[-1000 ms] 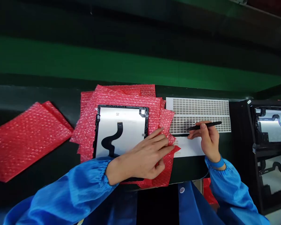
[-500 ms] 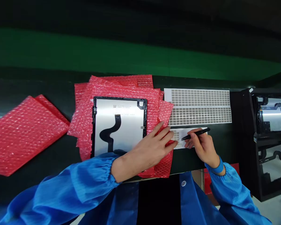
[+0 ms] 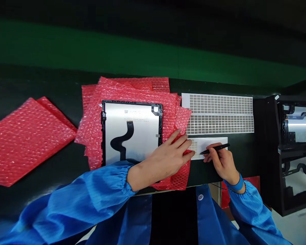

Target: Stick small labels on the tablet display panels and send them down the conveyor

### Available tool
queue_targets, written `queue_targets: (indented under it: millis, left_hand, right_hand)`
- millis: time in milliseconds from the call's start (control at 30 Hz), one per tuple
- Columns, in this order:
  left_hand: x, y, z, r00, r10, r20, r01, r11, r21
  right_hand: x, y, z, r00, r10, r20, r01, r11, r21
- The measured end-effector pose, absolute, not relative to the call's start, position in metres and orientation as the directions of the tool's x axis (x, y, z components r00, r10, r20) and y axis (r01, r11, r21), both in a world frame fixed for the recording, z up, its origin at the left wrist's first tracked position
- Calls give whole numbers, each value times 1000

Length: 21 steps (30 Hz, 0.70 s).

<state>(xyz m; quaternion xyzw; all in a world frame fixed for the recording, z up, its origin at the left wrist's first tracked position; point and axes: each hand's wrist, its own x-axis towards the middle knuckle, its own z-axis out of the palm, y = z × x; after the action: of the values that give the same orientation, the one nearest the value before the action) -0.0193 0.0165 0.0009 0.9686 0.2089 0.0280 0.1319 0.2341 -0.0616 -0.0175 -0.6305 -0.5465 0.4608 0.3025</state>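
Note:
My right hand (image 3: pixel 221 161) grips a slim black pen-like tool (image 3: pixel 217 148), its tip pointing left over a small white label sheet (image 3: pixel 214 140). Rows of small beige labels are on that sheet's left part. My left hand (image 3: pixel 169 156) lies with fingers spread, the fingertips at the sheet's left end and over the red bubble wrap (image 3: pixel 140 93). Beneath my left forearm is a display panel (image 3: pixel 145 136) with a silver back and black frame. A wavy black flex cable (image 3: pixel 118 140) runs down it; its lower end is hidden by my sleeve.
Two larger label sheets (image 3: pixel 219 115) lie behind the small one. Another red bubble wrap piece (image 3: pixel 28 139) is at the left. On the right stands a black rack (image 3: pixel 269 153) holding similar panels (image 3: pixel 301 127). The table's front edge runs close to my body.
The whole view has shifted slightly. The tool tip has moved a little over the small label sheet, while my left hand keeps its place beside it.

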Motion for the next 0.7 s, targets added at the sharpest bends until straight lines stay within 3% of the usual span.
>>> queue_targets:
  millis: [267, 467, 567, 700]
  left_hand:
    - [-18, 16, -1, 902, 429, 43, 399, -869, 293]
    - [-15, 19, -5, 897, 438, 55, 406, -867, 289]
    - [-10, 17, -3, 886, 458, 68, 418, -854, 310]
    - [-24, 9, 22, 840, 508, 193, 427, -836, 344]
  right_hand:
    - [235, -59, -17, -35, 962, -271, 396, -236, -887]
    - [236, -57, -20, 79, 944, -321, 146, -330, -933]
    - [234, -52, -13, 140, 944, -298, 100, -313, -944]
    - [225, -34, 7, 187, 960, -208, 114, -231, -966]
